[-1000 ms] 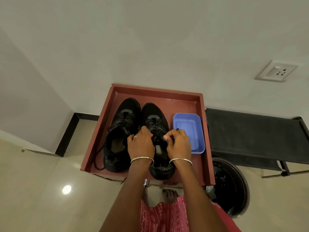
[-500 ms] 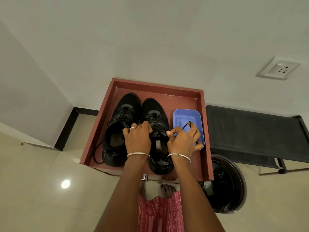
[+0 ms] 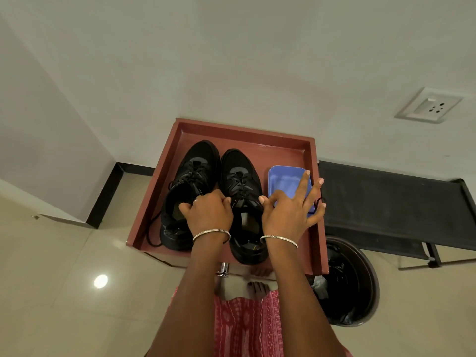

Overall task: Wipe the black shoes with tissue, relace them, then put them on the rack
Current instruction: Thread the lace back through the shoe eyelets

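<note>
While the two black sports shoes (image 3: 239, 176) sit in the red-brown tray (image 3: 244, 131), relacing is under way. The left hand (image 3: 210, 215) grip curls on one shoe. The right hand (image 3: 288, 215) grip pinches the thin black lace (image 3: 319, 202), held out toward 3 o'clock. The next move is probably to poke it through a hole.

A blue tub (image 3: 283, 181) sits on the right of the red worktop (image 3: 247, 135). A black bin (image 3: 355, 279) stands on the floor (image 3: 64, 305). A socket (image 3: 428, 105) is on the wall (image 3: 231, 60).
</note>
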`<state>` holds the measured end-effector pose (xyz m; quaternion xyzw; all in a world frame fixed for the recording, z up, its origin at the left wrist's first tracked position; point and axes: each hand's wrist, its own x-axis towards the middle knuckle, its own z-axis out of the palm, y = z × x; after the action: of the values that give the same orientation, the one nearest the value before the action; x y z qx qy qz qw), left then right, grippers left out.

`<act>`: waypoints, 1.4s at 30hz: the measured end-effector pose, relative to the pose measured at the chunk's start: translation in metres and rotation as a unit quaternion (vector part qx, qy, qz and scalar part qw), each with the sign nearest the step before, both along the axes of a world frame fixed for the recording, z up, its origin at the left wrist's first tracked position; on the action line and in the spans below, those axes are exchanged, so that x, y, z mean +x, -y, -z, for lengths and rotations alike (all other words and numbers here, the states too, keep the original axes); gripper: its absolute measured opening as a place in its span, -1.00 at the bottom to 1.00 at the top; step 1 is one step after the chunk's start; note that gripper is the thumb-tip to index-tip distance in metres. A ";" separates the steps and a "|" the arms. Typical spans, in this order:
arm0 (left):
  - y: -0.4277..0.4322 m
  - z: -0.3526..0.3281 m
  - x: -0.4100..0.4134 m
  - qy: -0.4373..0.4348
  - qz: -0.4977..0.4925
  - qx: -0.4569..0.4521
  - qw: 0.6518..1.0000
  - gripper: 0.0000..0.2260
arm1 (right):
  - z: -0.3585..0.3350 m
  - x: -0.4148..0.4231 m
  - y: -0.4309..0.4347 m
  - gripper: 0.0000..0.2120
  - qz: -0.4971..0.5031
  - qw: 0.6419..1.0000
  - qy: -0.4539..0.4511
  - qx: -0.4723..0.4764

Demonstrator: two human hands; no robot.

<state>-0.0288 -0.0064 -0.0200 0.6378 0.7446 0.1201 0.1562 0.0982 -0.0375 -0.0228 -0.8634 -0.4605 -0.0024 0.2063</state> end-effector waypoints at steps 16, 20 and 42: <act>-0.007 0.000 -0.005 0.324 0.071 0.065 0.941 -0.71 | -0.012 0.024 -0.005 -0.68 -0.142 0.862 -0.486 0.031; -0.016 -0.001 0.008 0.530 0.010 -0.029 0.847 -0.65 | -0.010 0.013 -0.023 -0.74 -0.099 0.746 -0.654 0.077; -0.023 -0.003 0.013 0.651 -0.045 -0.085 0.753 -0.84 | 0.007 0.003 -0.041 -0.77 -0.086 0.725 -0.671 0.130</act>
<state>-0.0159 0.0167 -0.0165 0.3548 0.4980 0.4495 0.6512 0.1016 0.0039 -0.0299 -0.5608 -0.2695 0.5355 0.5711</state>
